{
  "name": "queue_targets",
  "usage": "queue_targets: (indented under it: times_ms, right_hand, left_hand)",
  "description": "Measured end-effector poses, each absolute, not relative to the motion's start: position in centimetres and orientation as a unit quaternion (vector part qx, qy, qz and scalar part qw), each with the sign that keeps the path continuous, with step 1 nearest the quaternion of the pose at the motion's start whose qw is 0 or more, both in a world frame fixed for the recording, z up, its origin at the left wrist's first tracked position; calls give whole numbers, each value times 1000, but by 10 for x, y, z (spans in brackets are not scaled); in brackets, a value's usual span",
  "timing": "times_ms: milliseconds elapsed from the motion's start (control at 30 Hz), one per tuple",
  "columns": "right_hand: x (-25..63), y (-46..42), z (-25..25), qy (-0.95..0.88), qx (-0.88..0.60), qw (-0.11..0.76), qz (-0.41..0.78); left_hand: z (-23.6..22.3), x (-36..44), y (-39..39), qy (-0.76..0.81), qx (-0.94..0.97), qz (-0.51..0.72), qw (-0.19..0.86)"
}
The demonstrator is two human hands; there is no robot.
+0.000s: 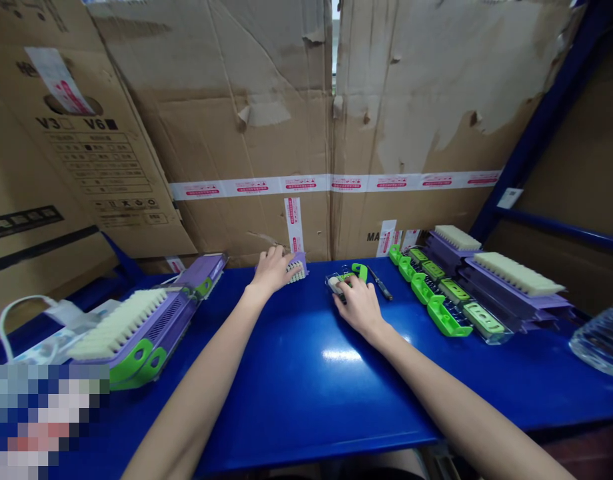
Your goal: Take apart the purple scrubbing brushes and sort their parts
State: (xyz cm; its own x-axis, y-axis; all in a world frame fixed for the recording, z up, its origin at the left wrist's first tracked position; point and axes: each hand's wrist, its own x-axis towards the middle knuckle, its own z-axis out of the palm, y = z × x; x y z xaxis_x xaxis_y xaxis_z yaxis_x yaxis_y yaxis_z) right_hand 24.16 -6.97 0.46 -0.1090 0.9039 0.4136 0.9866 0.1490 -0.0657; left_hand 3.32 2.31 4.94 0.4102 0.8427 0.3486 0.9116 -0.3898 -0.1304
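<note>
My left hand point(272, 268) reaches to the back of the blue table. Its fingers are bent around the left side of a small purple piece point(300, 267) with rows of cream bristle-like tufts, partly hidden by the hand. To the right, my right hand point(360, 303) is closed over a clear plastic part with a green piece point(359, 271) at its top. The palm and fingers hide much of this part. Just right of that hand lies a thin dark screwdriver-like tool point(380, 283), which neither hand touches.
Purple pieces with cream tufted pads point(519, 272) stand at the right, beside a row of clear-and-green parts point(454, 292). Purple-and-green assemblies point(161, 333) and a white power strip point(46, 343) lie left. A plastic bottle point(604, 340) stands far right. Cardboard point(251, 133) walls the back.
</note>
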Motion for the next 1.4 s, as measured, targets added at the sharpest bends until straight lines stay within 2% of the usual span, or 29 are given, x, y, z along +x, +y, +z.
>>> queue_targets:
  times_ms: [200,500,867,1067,1233,1400]
  right_hand:
    - [242,-70,6,-733,-647,181,-106]
    - [243,-69,4,-735,-644,178,-115]
    - [247,-70,1,-808,-525,247,-99]
    - [248,-71,6,-839,-451,286,-103]
    - [264,-60,4,-787,-512,324,-121]
    - [278,-53,2,-739,-575,327,-126]
  left_hand:
    - [40,42,26,-549,-809,-110,180]
    - [19,29,25,-541,-801,-166,195]
    - [10,36,33,-474,-850,-199,117]
    - [28,61,13,-430,-860,-258,90]
    - [42,77,-21,-381,-911,-152,50]
    - [42,59,-36,-449,-892,-41,18]
